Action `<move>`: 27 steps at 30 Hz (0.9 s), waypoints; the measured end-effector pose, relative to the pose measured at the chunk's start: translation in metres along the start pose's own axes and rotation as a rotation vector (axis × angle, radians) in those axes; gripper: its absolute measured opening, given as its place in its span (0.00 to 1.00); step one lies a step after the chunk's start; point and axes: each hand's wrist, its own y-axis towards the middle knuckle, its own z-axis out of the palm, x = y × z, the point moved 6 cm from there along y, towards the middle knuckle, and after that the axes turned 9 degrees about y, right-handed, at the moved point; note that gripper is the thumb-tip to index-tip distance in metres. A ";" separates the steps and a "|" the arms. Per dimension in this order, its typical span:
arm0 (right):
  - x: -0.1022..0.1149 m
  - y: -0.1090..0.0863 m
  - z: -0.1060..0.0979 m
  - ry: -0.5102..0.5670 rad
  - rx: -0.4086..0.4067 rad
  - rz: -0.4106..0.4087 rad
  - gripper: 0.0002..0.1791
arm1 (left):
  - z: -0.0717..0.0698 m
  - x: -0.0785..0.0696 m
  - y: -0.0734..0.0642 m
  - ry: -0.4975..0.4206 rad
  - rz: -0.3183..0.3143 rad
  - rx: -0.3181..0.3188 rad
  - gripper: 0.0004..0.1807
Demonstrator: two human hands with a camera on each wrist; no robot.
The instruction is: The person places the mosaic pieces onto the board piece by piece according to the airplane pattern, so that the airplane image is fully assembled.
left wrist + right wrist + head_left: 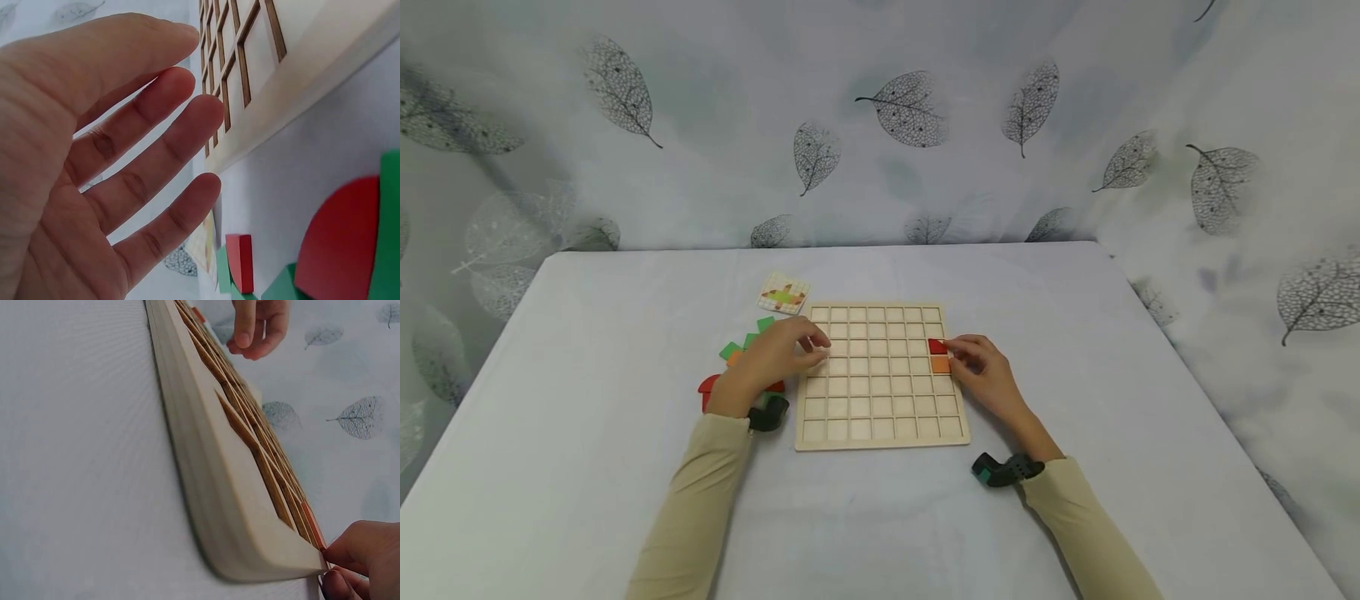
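Note:
A wooden grid board (880, 443) lies on the table between both hands. An orange square tile (940, 364) sits in a cell along its right side, and a red tile (936, 347) lies in the cell just beyond. My right hand (987, 375) is at that edge, index fingertip at the red tile and thumb beside the orange one. At the board's left edge, my left hand (778, 354) hovers with loosely bent, spread fingers (187, 131) and holds nothing. Green pieces (730, 351) and red pieces (707, 385) lie beside and partly under the left hand.
A small pattern card (784, 292) with a coloured design lies behind the board's far left corner. White cloth covers the table (880, 525). A leaf-print curtain (880, 192) hangs behind it. Dark wrist cameras (1003, 471) are strapped on both wrists.

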 end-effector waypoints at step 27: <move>0.045 -0.005 0.002 0.003 0.007 -0.017 0.15 | -0.017 0.034 -0.011 0.152 -0.249 -0.109 0.09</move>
